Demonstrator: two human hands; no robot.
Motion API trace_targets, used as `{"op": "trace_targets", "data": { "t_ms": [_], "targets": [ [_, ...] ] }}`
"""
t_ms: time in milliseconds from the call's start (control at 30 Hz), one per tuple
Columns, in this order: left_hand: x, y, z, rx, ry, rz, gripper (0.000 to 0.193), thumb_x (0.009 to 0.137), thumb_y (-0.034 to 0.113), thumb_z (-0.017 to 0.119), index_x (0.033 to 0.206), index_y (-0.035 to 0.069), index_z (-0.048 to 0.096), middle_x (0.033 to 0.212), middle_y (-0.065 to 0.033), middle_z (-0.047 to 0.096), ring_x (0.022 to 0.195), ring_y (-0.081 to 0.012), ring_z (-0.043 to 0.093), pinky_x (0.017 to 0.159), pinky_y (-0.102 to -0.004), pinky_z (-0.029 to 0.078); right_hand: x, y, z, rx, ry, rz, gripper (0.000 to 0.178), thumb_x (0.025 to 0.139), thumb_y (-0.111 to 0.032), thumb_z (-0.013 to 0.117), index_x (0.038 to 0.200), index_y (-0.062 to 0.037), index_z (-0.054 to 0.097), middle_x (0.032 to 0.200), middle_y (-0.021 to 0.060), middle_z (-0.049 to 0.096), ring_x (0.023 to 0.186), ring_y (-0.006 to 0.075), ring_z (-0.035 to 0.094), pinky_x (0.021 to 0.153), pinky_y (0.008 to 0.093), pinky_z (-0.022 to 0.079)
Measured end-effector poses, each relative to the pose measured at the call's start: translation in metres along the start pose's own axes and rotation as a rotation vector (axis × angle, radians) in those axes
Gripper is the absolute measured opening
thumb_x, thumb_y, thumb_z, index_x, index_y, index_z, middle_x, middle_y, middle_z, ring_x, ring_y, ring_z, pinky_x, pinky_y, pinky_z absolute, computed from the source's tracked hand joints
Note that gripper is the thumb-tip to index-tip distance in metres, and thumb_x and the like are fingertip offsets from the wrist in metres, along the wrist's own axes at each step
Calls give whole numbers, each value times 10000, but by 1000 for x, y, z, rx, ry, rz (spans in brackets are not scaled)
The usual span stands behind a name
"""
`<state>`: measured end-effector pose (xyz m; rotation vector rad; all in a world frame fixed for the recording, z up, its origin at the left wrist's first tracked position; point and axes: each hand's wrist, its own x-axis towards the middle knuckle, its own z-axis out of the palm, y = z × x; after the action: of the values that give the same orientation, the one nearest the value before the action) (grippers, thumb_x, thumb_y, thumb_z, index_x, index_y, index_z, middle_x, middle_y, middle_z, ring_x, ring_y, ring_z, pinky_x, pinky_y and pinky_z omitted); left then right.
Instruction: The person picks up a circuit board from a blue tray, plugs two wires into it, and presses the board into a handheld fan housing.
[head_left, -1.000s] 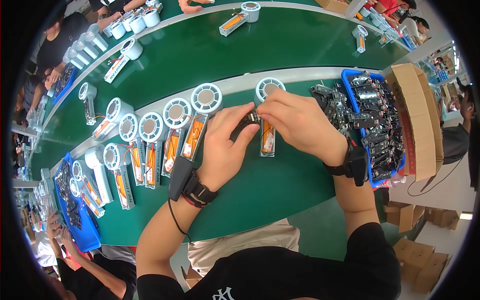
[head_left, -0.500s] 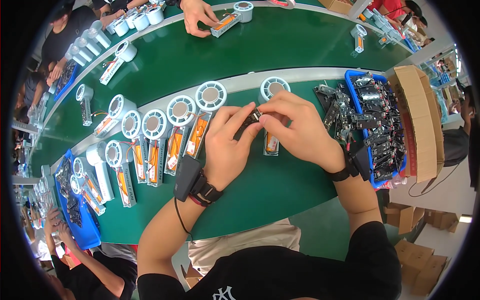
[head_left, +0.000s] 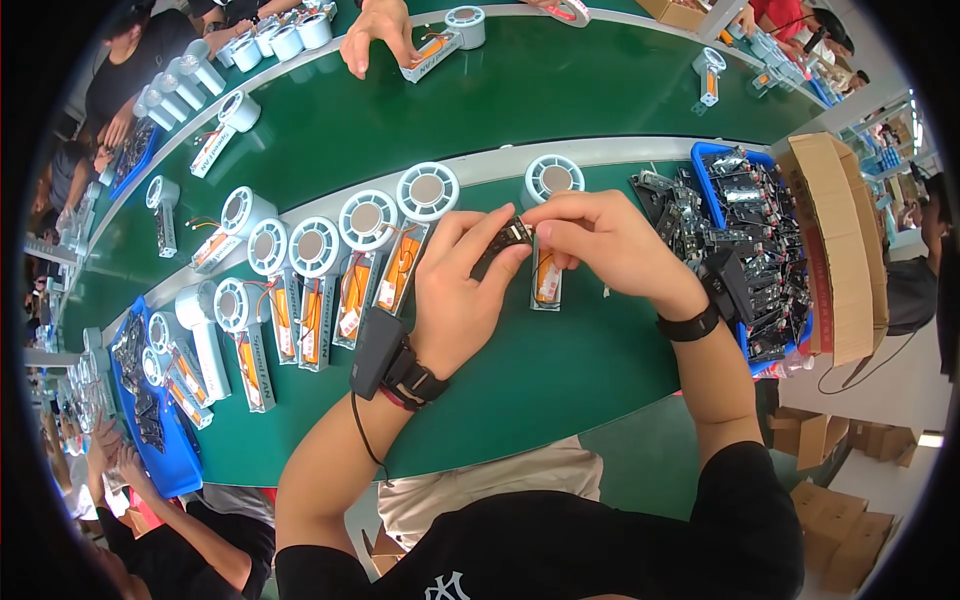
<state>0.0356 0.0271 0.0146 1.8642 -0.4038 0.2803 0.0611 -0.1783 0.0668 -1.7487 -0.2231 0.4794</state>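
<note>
My left hand (head_left: 462, 275) pinches a small black circuit board (head_left: 510, 237) between thumb and fingers, above the green table. Close against the board's right end, my right hand (head_left: 608, 245) has its thumb and fingertips pressed together. What they grip there is too small to tell. Just beyond and partly behind that hand lies a handheld fan (head_left: 553, 177) with a round grey-white head. Its opened handle shows an orange battery (head_left: 546, 280) and thin wires. More opened fans (head_left: 428, 190) stand in a row left of my left hand, orange batteries and wires showing.
Circuit boards (head_left: 660, 215) lie heaped beside a blue bin (head_left: 703, 180) full of them, at the right by a cardboard box (head_left: 835, 250). A conveyor belt (head_left: 400, 120) carries fans beyond a pale rail. Across it, a co-worker's hand (head_left: 375, 35) touches a fan. Another blue tray (head_left: 180, 460) stands left.
My right hand has shifted slightly right, and its fingertips have drawn back a little along the board's end. Fans on the belt and the co-worker's hand have moved left. My left hand barely moved.
</note>
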Motion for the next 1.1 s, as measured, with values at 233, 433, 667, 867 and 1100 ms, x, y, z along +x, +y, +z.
{"op": "trace_targets", "data": {
  "t_ms": [233,433,667,867,1100],
  "targets": [
    [2,-2,0,14,-2,81,376,881,81,789,1245,28,711,1040,-102,640,885,-231,654,758,-329,543,0,-1,6,-128,53,-42,169,1010,-84,626,1110,19,715,880,49,707,752,108,655,670,263,537],
    [2,-1,1,-39,-34,8,379,899,58,763,1272,30,700,1060,-110,644,920,-215,646,801,-312,526,3,12,4,-715,216,-631,145,978,-33,631,1092,1,714,891,108,724,735,202,690,663,303,540],
    [1,-2,-1,4,-32,46,381,890,52,771,1264,25,703,1045,-109,647,905,-212,646,780,-310,526,0,6,5,-652,184,-523,127,954,-44,668,1059,5,718,842,101,718,706,202,691,633,312,533],
    [-2,-1,2,84,-22,57,374,873,17,773,1242,17,712,1058,-117,646,916,-229,645,774,-320,533,-4,-2,11,-291,112,-115,134,959,-78,687,1039,26,713,790,41,703,693,99,653,612,263,506],
    [-4,-6,5,204,10,170,387,843,20,784,1223,24,715,1056,-105,648,919,-267,629,749,-357,526,-9,-1,17,-207,80,-71,154,965,-101,691,1041,31,708,792,32,706,676,65,627,598,234,485]
  ]
}}
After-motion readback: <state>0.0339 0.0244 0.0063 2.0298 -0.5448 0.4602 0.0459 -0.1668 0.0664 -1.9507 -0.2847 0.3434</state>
